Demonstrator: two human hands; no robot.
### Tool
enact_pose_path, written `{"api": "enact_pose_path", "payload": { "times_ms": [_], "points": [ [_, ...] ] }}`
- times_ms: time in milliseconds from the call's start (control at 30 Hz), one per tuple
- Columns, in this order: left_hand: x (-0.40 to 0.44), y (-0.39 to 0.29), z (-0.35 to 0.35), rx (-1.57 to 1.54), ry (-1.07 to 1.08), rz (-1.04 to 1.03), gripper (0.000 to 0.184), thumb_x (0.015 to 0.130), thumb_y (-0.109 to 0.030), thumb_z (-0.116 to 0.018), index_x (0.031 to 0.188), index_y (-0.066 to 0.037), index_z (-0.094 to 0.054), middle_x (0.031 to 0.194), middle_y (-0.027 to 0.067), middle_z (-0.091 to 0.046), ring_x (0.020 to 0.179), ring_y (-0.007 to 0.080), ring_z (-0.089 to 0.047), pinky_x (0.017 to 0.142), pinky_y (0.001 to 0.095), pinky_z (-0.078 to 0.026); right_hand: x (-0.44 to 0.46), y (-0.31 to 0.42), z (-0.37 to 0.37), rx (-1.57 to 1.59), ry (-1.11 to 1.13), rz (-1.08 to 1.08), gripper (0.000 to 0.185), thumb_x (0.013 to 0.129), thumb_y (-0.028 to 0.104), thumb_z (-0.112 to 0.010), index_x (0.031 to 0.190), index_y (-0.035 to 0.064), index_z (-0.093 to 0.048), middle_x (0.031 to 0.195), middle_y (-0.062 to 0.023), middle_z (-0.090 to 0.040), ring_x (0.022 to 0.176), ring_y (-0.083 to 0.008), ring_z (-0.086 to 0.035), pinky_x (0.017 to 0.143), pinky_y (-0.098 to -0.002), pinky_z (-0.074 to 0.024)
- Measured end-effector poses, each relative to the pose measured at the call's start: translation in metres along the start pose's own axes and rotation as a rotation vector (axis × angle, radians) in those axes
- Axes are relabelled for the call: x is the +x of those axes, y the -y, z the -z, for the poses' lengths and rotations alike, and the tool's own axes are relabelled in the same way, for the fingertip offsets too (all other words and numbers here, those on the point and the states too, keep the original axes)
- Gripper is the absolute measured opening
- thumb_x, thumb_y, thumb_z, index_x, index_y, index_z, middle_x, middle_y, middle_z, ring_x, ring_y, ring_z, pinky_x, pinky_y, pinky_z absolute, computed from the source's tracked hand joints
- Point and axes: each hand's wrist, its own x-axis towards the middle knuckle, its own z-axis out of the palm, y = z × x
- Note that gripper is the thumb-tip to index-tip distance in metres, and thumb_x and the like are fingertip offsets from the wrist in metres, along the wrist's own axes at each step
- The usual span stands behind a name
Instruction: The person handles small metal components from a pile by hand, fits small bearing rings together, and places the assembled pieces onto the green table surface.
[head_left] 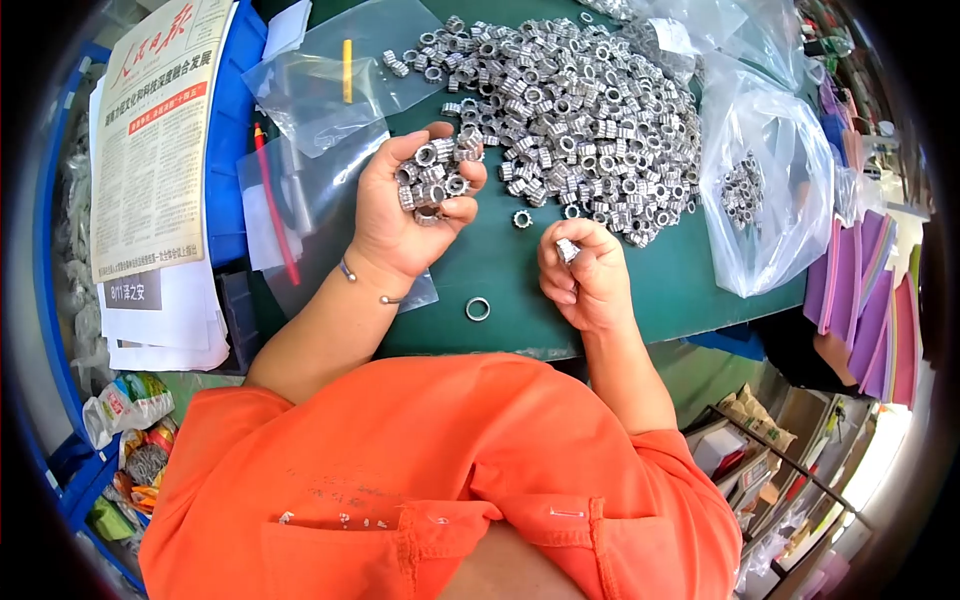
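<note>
My left hand (pixel 415 205) is cupped, palm up, with its fingers curled round a cluster of small silvery toothed metal rings (pixel 430 180). To its right, my right hand (pixel 588 275) pinches one metal piece (pixel 567 250) between thumb and forefinger. A large heap of the same metal rings (pixel 590 120) lies on the green table (pixel 540 335) beyond my hands. One loose toothed ring (pixel 522 219) sits between my hands at the heap's near edge. Closer to me, a smoother, larger ring (pixel 478 309) lies flat on the table.
Clear plastic bags (pixel 340 90) lie at the left with a yellow stick (pixel 347 70) and a red pen (pixel 275 205). A newspaper (pixel 160 130) rests on a blue bin (pixel 228 130). Right of the heap stands a plastic bag (pixel 765 170) holding some rings.
</note>
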Motion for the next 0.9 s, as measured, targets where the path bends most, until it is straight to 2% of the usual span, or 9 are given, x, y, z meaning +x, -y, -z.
{"api": "enact_pose_path", "payload": {
  "times_ms": [167,200,300,333,400,467,667,733,900],
  "points": [
    [0.0,-0.002,0.0,-0.01,0.02,0.007,0.017,0.082,-0.02,-0.051,0.095,-0.01,-0.055,0.093,0.0129,-0.053,0.08,0.0226,-0.053,0.05,0.0275,-0.042,0.003,0.007,-0.004,0.074,0.111,0.065,0.033,0.091,0.029,-0.045,0.083,-0.0018,-0.054,0.077,-0.0133,-0.049,0.053,-0.0126,-0.042,0.037,-0.0179,-0.0305],
    [0.0,-0.002,0.001,-0.007,0.02,-0.002,0.017,0.082,-0.02,-0.051,0.095,-0.01,-0.055,0.093,0.0129,-0.053,0.08,0.0226,-0.053,0.05,0.0275,-0.042,0.003,0.009,-0.009,-0.015,0.011,0.118,0.023,0.089,0.019,-0.049,0.082,-0.002,-0.055,0.074,-0.0117,-0.052,0.054,-0.0108,-0.044,0.037,-0.0181,-0.0298],
    [0.002,0.0,0.005,-0.01,0.043,0.012,0.019,0.084,-0.02,-0.05,0.096,-0.009,-0.057,0.103,0.0165,-0.051,0.085,0.0231,-0.051,0.049,0.0273,-0.043,0.007,0.018,-0.018,-0.758,-0.374,0.003,0.009,0.078,0.007,-0.065,0.08,-0.001,-0.062,0.062,-0.0021,-0.055,0.058,-0.0052,-0.049,0.041,-0.02,-0.0335],
    [0.001,0.0,0.004,-0.01,0.041,0.007,0.019,0.084,-0.02,-0.05,0.096,-0.009,-0.057,0.103,0.0165,-0.051,0.085,0.0231,-0.051,0.049,0.0273,-0.043,0.013,0.011,-0.011,-1.227,-0.327,0.174,0.011,0.074,0.008,-0.068,0.083,0.001,-0.063,0.064,-0.0034,-0.056,0.056,-0.0107,-0.053,0.046,-0.0244,-0.0405],
    [0.002,0.001,0.003,-0.008,0.035,0.003,0.019,0.084,-0.021,-0.049,0.097,-0.009,-0.057,0.102,0.0164,-0.051,0.084,0.023,-0.051,0.049,0.0273,-0.044,0.019,0.006,-0.019,-1.661,-0.172,0.366,0.015,0.071,0.01,-0.07,0.082,0.0035,-0.063,0.066,-0.007,-0.057,0.057,-0.0197,-0.056,0.052,-0.0298,-0.0456],
    [0.001,0.001,0.002,0.0,0.032,0.001,0.019,0.084,-0.021,-0.049,0.097,-0.009,-0.057,0.102,0.0164,-0.051,0.084,0.0229,-0.051,0.049,0.0271,-0.043,0.02,-0.004,-0.023,-1.836,-0.231,0.347,0.021,0.069,0.019,-0.071,0.071,0.0043,-0.055,0.069,-0.0088,-0.054,0.06,-0.0274,-0.056,0.052,-0.0355,-0.0462],
    [0.0,0.001,0.001,-0.013,0.016,-0.006,0.019,0.084,-0.021,-0.049,0.098,-0.009,-0.056,0.103,0.0162,-0.051,0.084,0.0227,-0.051,0.049,0.027,-0.043,0.013,0.002,-0.022,-1.907,-0.208,0.316,0.02,0.069,0.014,-0.072,0.069,0.004,-0.054,0.069,-0.0078,-0.054,0.058,-0.0245,-0.055,0.05,-0.033,-0.045],
    [0.0,0.0,0.002,-0.014,0.028,-0.003,0.019,0.084,-0.021,-0.049,0.097,-0.009,-0.056,0.103,0.0161,-0.051,0.084,0.0226,-0.051,0.049,0.027,-0.043,0.011,0.005,-0.019,-1.527,-0.134,0.401,0.017,0.067,0.007,-0.073,0.071,0.0035,-0.056,0.07,-0.0063,-0.056,0.057,-0.0189,-0.054,0.049,-0.0279,-0.0441],
    [0.0,-0.001,0.003,-0.004,0.035,-0.007,0.019,0.084,-0.021,-0.049,0.097,-0.009,-0.056,0.104,0.0162,-0.051,0.085,0.0227,-0.051,0.049,0.0269,-0.043,0.006,0.006,-0.021,-1.399,-0.032,0.646,0.02,0.063,0.001,-0.075,0.072,0.0012,-0.058,0.077,-0.0094,-0.061,0.056,-0.011,-0.053,0.046,-0.0217,-0.0419]
  ]
}}
